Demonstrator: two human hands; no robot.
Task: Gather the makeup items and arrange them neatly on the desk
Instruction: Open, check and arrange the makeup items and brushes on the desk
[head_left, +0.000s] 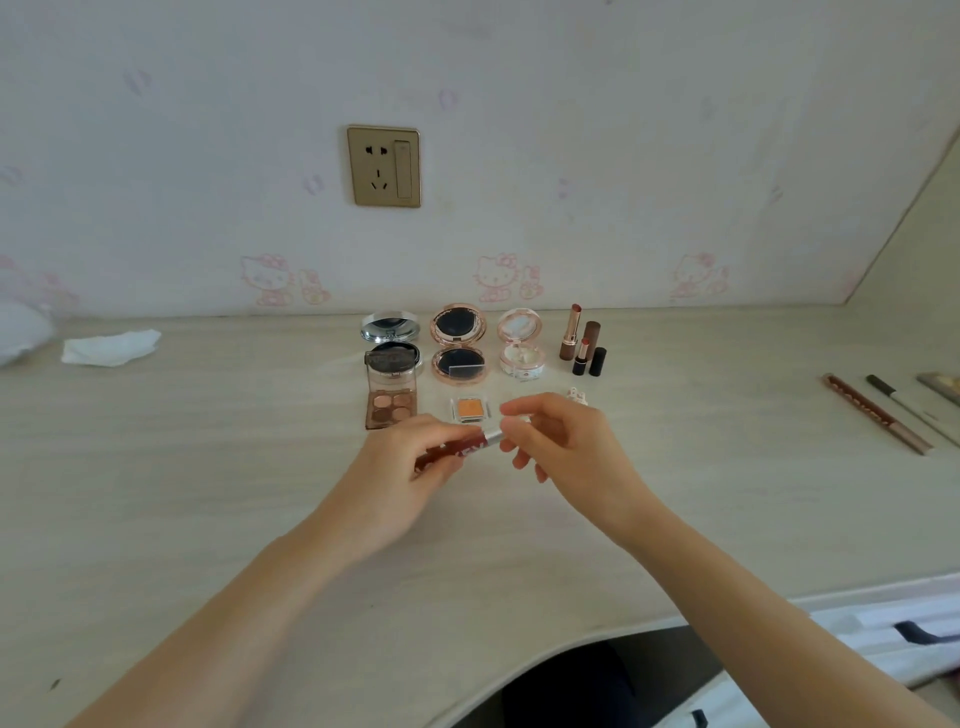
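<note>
Soft, even daylight, faint shadows, wide-angle bending at the edges, slight blur throughout

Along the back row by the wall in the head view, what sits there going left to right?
White tissue → silver compact → rose-gold compact → pale pink compact → tall lipstick.

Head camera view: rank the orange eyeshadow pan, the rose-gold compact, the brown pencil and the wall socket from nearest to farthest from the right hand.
From the right hand:
1. Orange eyeshadow pan, just beyond the fingertips, slightly left.
2. Rose-gold compact, open, farther back in the row.
3. Brown pencil, far right on the desk.
4. Wall socket, up on the wall.
</note>
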